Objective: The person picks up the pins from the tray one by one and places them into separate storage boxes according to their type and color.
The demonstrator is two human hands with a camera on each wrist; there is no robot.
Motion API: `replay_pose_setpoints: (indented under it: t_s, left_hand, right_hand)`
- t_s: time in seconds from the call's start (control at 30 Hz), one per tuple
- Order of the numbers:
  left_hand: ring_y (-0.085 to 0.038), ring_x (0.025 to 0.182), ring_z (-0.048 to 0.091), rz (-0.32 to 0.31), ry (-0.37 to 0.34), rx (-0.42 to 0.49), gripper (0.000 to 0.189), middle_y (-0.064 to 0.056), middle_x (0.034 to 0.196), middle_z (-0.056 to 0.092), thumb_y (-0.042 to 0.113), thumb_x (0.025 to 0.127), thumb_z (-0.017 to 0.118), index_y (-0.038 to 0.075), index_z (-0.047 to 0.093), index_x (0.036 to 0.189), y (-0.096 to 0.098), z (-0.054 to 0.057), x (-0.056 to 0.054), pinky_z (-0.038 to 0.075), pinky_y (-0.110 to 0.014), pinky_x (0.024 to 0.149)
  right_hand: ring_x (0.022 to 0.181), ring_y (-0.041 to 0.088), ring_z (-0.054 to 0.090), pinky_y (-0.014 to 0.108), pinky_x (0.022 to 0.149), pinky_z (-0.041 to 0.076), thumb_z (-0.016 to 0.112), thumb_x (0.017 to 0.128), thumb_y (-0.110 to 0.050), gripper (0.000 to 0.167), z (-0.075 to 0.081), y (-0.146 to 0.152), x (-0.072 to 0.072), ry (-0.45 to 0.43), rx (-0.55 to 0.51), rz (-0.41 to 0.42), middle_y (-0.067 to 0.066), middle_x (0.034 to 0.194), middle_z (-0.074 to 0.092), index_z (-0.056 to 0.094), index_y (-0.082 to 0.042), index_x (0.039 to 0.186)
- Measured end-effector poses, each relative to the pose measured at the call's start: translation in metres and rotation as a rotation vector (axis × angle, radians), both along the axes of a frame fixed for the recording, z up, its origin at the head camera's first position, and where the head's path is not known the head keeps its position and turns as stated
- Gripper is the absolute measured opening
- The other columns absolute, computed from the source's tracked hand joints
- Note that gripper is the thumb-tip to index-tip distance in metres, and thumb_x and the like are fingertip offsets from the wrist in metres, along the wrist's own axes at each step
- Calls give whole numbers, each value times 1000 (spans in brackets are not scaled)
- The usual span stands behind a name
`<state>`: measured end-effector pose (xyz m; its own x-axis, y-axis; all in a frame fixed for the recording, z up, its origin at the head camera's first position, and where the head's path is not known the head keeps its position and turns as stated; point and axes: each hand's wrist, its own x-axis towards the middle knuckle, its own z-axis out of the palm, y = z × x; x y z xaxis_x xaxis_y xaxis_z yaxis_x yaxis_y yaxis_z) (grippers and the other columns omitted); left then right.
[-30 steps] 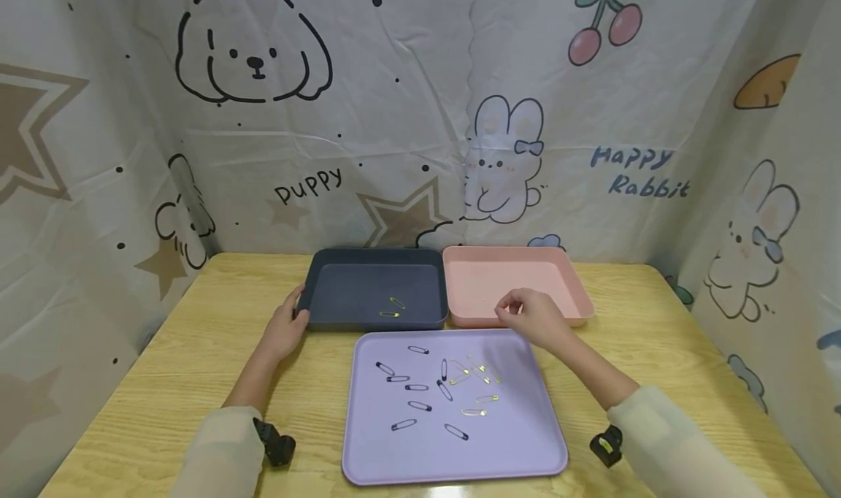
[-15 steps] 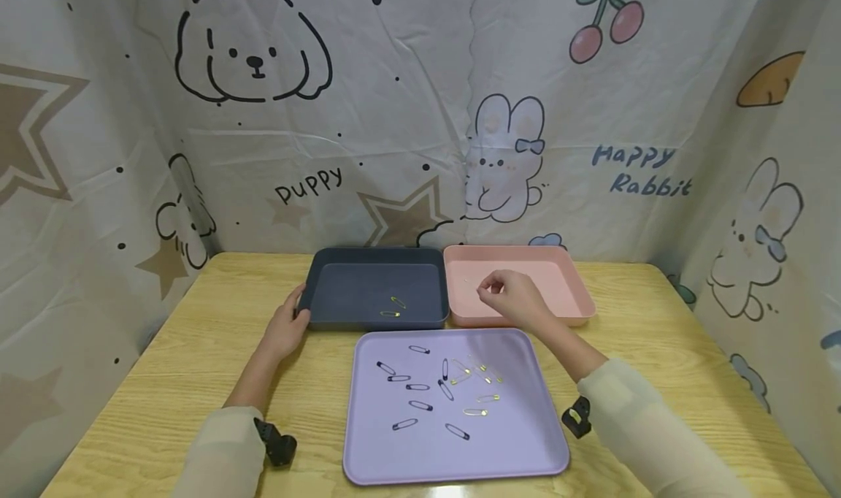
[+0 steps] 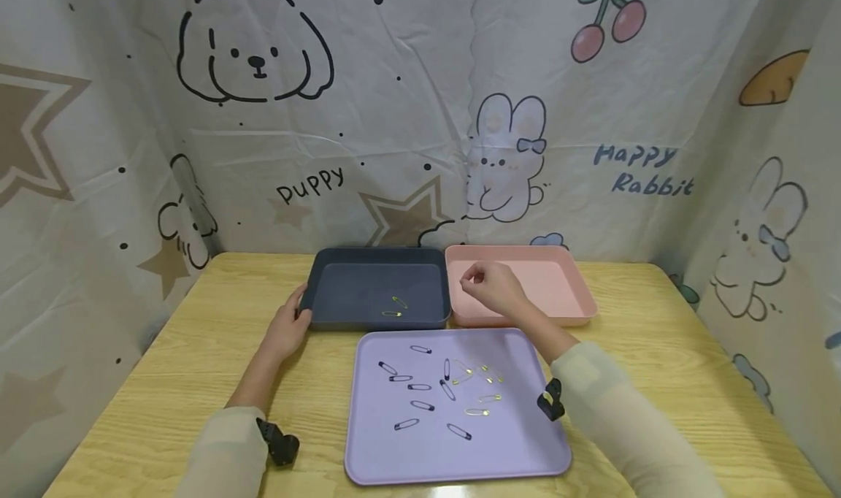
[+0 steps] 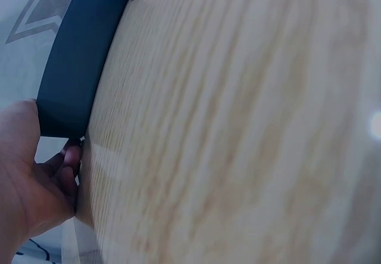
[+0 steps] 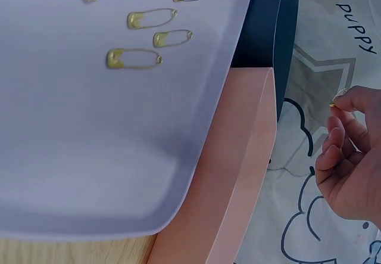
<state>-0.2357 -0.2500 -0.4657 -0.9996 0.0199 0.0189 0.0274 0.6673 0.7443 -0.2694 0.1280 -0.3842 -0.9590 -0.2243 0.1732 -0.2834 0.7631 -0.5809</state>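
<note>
My right hand [image 3: 496, 288] hovers over the left part of the pink tray [image 3: 552, 282]. In the right wrist view, its thumb and index finger pinch a small gold safety pin [image 5: 333, 103]. My left hand [image 3: 287, 328] grips the left end of the navy tray [image 3: 355, 286], its thumb at the near corner in the left wrist view. Two gold safety pins, one of them nearer the front wall [image 3: 391, 314], lie in the navy tray. On the lilac tray [image 3: 499, 454] lie several black safety pins [image 3: 423, 405] and, to their right, several gold ones [image 3: 477, 412].
The navy and pink trays stand side by side at the back of the wooden table [image 3: 631, 323], with the lilac tray in front of them. A printed curtain [image 3: 394, 118] hangs behind and at both sides.
My right hand has moved left across the pink tray, toward the navy one, with the gold safety pin. The left hand keeps its place on the navy tray.
</note>
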Motion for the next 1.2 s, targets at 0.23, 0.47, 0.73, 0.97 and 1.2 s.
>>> replay_pose_setpoints:
  t_s: [0.23, 0.47, 0.73, 0.97, 1.2]
  left_hand:
    - [-28, 86, 49, -5, 22, 3, 58, -20, 98, 55, 15, 96, 33, 5, 15, 150, -1, -2, -3, 37, -40, 82]
    - [-20, 67, 42, 4, 9, 3, 58, -8, 75, 44, 15, 96, 32, 6, 15, 150, -1, 0, -4, 35, -33, 70]
    - [-30, 91, 50, -1, 10, 0, 58, -23, 107, 55, 16, 96, 32, 5, 14, 150, -1, 1, -1, 36, -41, 83]
    - [-19, 66, 42, 6, 20, 3, 57, -7, 74, 45, 16, 96, 33, 5, 17, 149, 0, 3, 0, 35, -32, 68]
    - [-15, 57, 34, 7, 21, 25, 57, -1, 64, 37, 12, 95, 35, 5, 18, 149, -1, -1, -2, 32, -30, 58]
  right_hand:
    - [61, 14, 45, 25, 57, 35, 59, 82, -18, 16, -1, -11, -7, -11, 6, 8, 2, 69, 54, 71, -8, 84]
    - [63, 14, 47, 25, 57, 35, 59, 83, -18, 16, -3, -20, -10, -38, 16, -3, 1, 69, 54, 71, -7, 86]
    - [62, 13, 47, 24, 58, 35, 60, 81, -16, 13, -8, -32, -17, -5, -5, 13, 0, 67, 55, 71, -8, 82]
    - [66, 14, 52, 26, 64, 43, 61, 81, -18, 15, -11, -45, -22, -18, -21, 14, 1, 74, 64, 72, -8, 84]
    - [77, 18, 58, 32, 71, 47, 60, 85, -20, 17, -15, -57, -23, -91, -5, -21, 4, 90, 69, 70, -8, 91]
